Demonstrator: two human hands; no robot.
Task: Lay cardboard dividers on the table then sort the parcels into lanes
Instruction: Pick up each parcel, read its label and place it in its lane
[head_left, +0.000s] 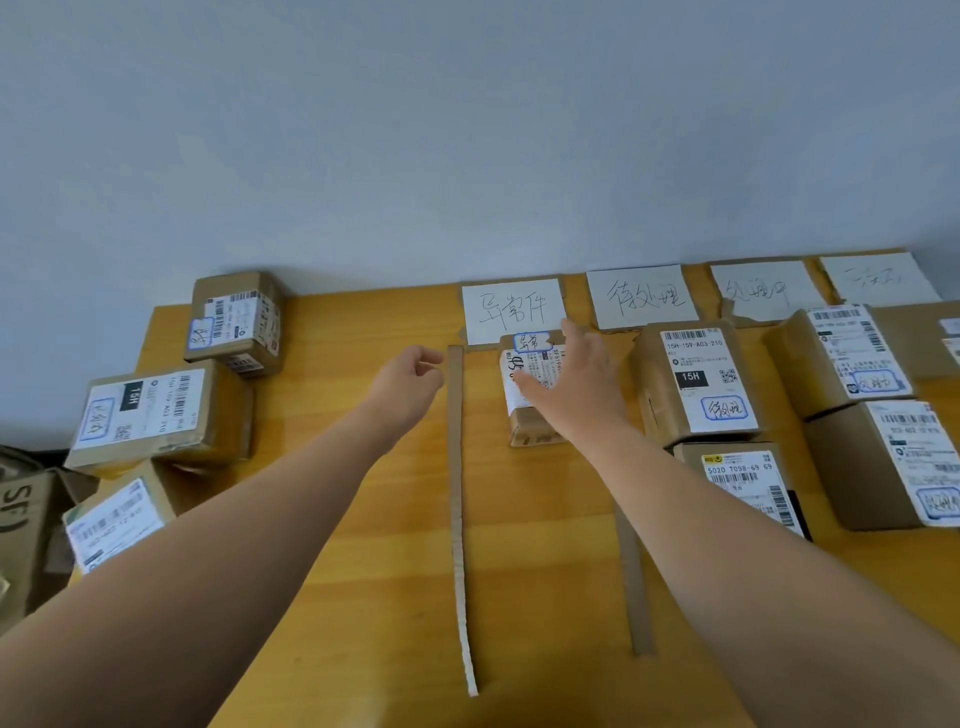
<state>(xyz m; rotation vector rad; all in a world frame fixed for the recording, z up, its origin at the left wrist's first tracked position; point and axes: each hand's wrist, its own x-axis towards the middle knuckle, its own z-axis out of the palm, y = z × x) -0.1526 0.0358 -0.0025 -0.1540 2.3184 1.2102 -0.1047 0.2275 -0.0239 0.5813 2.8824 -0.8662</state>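
Head view: two cardboard divider strips lay on the yellow table (332, 467), the left strip (457, 493) and the right strip (631, 577), long axes running from the near edge toward the wall. Four handwritten lane cards (511, 309) lined the far edge. The right hand (576, 387) rested flat and open on a parcel (535, 415) between the strips. The left hand (410, 387) hung loosely curled, empty. Three unsorted parcels (161, 410) sat left; the rightmost card's writing was unreadable.

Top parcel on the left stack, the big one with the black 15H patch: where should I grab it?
Grip the 15H parcel across its short sides, coming from above. It lies flat on another parcel, label up, with its top and right side exposed, so the left hand nearby probably has room.
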